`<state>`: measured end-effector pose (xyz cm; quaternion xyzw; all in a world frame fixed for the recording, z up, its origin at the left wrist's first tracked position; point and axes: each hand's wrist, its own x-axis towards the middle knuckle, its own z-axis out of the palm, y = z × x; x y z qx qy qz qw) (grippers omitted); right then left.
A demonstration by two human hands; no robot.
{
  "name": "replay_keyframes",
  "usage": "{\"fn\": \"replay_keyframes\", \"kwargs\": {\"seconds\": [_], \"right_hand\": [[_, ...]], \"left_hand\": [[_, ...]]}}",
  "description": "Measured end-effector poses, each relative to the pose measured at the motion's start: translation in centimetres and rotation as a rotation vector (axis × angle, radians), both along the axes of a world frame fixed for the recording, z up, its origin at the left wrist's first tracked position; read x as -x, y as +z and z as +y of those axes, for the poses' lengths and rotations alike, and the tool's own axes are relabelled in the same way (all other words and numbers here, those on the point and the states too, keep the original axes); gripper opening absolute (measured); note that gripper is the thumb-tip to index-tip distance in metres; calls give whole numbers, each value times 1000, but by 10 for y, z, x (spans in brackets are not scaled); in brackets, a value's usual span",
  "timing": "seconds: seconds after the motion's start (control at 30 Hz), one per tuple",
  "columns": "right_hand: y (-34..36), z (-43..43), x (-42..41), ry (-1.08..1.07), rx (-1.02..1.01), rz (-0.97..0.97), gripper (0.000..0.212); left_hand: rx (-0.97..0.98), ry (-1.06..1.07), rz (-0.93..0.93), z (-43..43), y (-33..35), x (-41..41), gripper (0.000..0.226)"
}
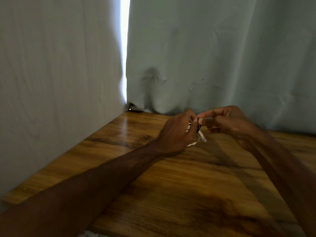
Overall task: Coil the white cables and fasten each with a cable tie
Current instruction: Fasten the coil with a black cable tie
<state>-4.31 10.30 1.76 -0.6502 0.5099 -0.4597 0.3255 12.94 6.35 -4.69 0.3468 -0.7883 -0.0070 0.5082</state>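
Seemingly you're mid-fastening: left fingers (190, 114) grip the coiled white cable (192, 143), right fingers (207, 114) pinch its unsecured dark tie (198, 128).

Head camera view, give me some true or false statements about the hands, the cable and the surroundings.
1. The left hand grips the coiled white cable. True.
2. The right hand lies flat on the table. False: it is raised and pinches what looks like a black tie at the coil.
3. The table is wood-grained. True.
4. The curtains are fully closed. False: a bright gap shows between them.
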Motion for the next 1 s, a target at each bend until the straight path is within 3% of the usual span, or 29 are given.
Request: {"fn": "replay_keyframes", "kwargs": {"seconds": [0.27, 0.6, 0.83, 1.0], "right_hand": [[1, -1, 6, 21, -31, -85, 12], [3, -7, 13, 32, -50, -31, 11], [-3, -9, 7, 80, 77, -17, 12], [-7, -8, 3, 119, 161, -24, 13]], "left_hand": [[38, 1, -50, 2, 2, 0, 7], [68, -80, -94, 1, 5, 0, 8], [-166, -224, 26, 2, 5, -3, 14], [-421, -315, 173, 1, 0, 1, 32]]}}
